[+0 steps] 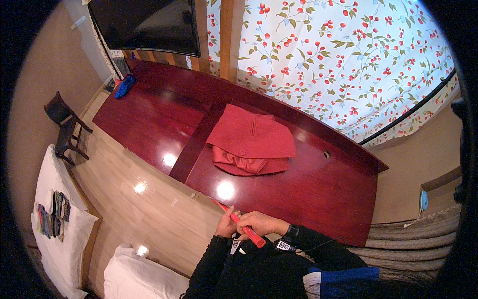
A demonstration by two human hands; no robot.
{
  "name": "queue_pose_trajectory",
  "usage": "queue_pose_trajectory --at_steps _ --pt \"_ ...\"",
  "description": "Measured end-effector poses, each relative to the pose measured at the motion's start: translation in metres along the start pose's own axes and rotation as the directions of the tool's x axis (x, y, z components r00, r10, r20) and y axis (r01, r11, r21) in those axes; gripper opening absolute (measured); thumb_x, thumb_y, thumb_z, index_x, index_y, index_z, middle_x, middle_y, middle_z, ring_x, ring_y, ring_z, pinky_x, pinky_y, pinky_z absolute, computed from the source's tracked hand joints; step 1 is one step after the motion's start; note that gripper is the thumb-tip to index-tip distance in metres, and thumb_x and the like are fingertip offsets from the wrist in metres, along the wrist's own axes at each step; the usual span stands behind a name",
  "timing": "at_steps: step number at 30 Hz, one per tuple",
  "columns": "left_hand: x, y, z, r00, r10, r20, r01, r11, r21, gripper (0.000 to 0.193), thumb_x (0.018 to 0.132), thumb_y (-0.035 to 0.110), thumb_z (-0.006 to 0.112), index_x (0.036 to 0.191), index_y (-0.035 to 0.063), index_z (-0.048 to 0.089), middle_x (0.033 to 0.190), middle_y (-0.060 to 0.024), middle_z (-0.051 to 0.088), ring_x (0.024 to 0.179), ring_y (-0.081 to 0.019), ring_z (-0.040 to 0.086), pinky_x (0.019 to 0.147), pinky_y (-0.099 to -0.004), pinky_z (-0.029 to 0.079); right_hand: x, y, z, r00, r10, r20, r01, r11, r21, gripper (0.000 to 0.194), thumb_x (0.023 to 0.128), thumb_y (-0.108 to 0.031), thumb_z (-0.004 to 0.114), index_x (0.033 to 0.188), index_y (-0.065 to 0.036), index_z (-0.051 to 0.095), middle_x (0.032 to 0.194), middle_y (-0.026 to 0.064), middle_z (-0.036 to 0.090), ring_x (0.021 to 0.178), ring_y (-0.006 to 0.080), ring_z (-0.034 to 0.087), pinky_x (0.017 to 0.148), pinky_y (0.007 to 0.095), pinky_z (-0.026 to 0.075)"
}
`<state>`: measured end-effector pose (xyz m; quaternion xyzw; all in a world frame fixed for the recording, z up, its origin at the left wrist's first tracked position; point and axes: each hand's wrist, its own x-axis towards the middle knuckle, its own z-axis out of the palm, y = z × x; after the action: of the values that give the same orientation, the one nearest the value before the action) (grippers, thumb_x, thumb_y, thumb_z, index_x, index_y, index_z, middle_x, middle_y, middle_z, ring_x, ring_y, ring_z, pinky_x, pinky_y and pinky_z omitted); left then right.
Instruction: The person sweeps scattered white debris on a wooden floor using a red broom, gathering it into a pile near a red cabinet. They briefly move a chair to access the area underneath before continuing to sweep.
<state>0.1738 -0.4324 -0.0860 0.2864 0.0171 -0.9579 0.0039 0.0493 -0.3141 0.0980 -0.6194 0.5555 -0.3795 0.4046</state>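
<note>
Both of my hands are at the near edge of a glossy dark-red wooden desk. My left hand (226, 223) is closed around the thinner upper part of a long red object (246, 230), perhaps a tool or folded umbrella; its kind is not certain. My right hand (261, 223) grips the same object lower down, beside the left, with the thick end sticking out below. Beyond the hands a folded red cloth garment (261, 138) lies on the desk (313, 190), with a button, a slit and a shiny lining showing.
A blue cloth item (124, 87) lies at the desk's far left corner, under a wall-mounted screen (149, 26). A dark chair (67, 127) and a white-covered bed (74, 254) with folded clothes (54, 215) stand left. Floral curtains (317, 56) hang behind the desk.
</note>
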Motion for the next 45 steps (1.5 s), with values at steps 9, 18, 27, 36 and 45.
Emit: queue_pose_trajectory --at_steps 9,18,27,36,45 --pt "-0.003 -0.002 0.002 0.999 -0.016 -0.043 0.016 1.0 0.012 0.029 0.101 0.031 0.057 0.087 0.0059 0.056 0.078 -0.0093 0.06 0.073 -0.0238 0.059 0.073 -0.0365 0.051 0.001 -0.001 0.003 0.998 -0.053 -0.026 0.052 0.998 -0.038 0.032 0.076 -0.023 0.084 0.081 -0.009 0.056 0.074 0.0053 0.057 0.07 0.0274 0.059 0.065 0.0379 0.048" --pt "-0.01 -0.004 0.006 0.997 0.025 -0.069 -0.022 0.998 0.051 0.023 0.103 0.028 0.055 0.091 0.0086 0.054 0.079 -0.0072 0.059 0.073 -0.0214 0.058 0.072 -0.0346 0.05 0.002 -0.005 0.004 0.999 -0.037 -0.004 0.036 0.998 -0.051 0.032 0.076 -0.023 0.084 0.081 -0.009 0.056 0.075 0.0063 0.057 0.072 0.0282 0.06 0.064 0.0384 0.048" --pt "-0.014 -0.007 0.002 0.988 0.042 -0.147 -0.014 0.982 0.188 0.016 0.104 0.026 0.054 0.099 0.0111 0.053 0.084 -0.0037 0.056 0.082 -0.0182 0.057 0.076 -0.0328 0.05 -0.003 -0.01 0.007 0.999 0.041 0.0 -0.041 0.994 -0.101 0.032 0.078 -0.028 0.082 0.08 -0.009 0.056 0.076 0.0068 0.057 0.071 0.0285 0.059 0.064 0.0387 0.047" --pt "0.007 -0.034 -0.013 0.99 -0.014 -0.141 0.022 0.998 0.051 0.025 0.095 0.028 0.068 0.106 0.0079 0.058 0.087 -0.0083 0.064 0.078 -0.0232 0.064 0.072 -0.0397 0.057 -0.024 -0.005 0.013 0.966 0.257 -0.001 -0.257 0.966 -0.016 0.028 0.077 -0.022 0.082 0.081 -0.008 0.058 0.075 0.0069 0.056 0.072 0.0249 0.057 0.065 0.036 0.046" --pt "-0.028 -0.067 -0.056 0.938 -0.278 -0.207 0.31 0.94 0.141 0.03 0.096 0.029 0.067 0.103 0.0044 0.052 0.084 -0.0096 0.064 0.077 -0.0289 0.069 0.07 -0.0442 0.06 -0.09 -0.001 0.119 0.803 0.58 -0.134 -0.499 0.778 0.382 0.017 0.084 0.001 0.07 0.098 -0.005 0.062 0.091 0.0035 0.058 0.088 0.0147 0.056 0.081 0.0285 0.046"
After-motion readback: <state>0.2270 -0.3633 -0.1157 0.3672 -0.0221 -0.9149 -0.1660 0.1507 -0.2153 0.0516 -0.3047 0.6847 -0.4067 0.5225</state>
